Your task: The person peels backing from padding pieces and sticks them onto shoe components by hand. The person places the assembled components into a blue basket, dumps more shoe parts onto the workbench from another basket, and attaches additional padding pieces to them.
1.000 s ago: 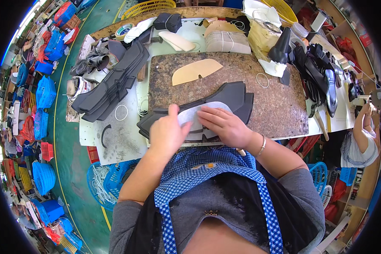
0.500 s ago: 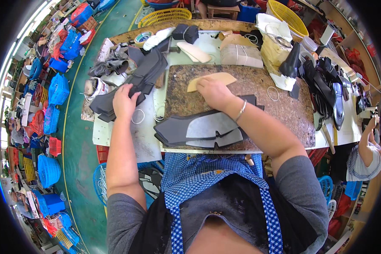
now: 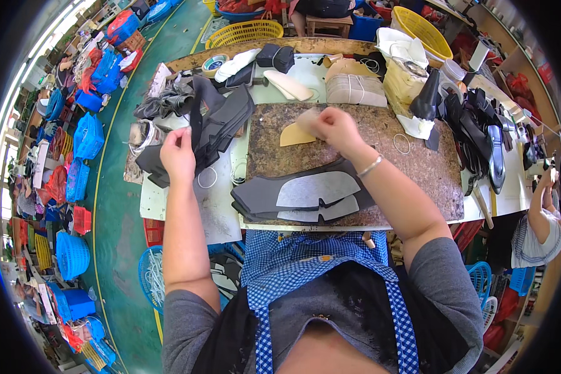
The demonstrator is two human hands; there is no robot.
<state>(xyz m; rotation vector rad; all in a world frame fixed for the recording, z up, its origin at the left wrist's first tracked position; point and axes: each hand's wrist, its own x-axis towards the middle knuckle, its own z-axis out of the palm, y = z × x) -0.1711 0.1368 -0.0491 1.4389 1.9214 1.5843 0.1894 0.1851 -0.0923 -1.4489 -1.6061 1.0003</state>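
Note:
My left hand point(image 3: 179, 154) is closed in a pinch at the edge of a dark grey cut piece point(image 3: 201, 100), which stands raised from a pile of similar dark pieces point(image 3: 227, 118) at the left of the table. In my right hand point(image 3: 340, 129), finger and thumb pinch a thin pale piece point(image 3: 313, 123), smeared by motion. It hangs over a yellow-tan curved piece point(image 3: 295, 135) lying on the worn brown board point(image 3: 380, 149). Nearer to me, a stack of dark grey cut pieces point(image 3: 258, 194) with light grey patches point(image 3: 315, 189) lies on the board.
Beyond the board lie cream pieces point(image 3: 288, 85) and a tied beige bundle point(image 3: 355, 89). A tape roll point(image 3: 215, 62) is at the far left. Right of the board are a black shoe form point(image 3: 426, 100), black shoe parts point(image 3: 480, 128) and a wooden-handled tool point(image 3: 483, 204). Another person point(image 3: 539, 230) is at far right.
My left hand has drawn back from the pile into a pinch, and a dark piece is lifted. My right hand has shifted right, pulling a thin pale piece up off the yellow-tan one.

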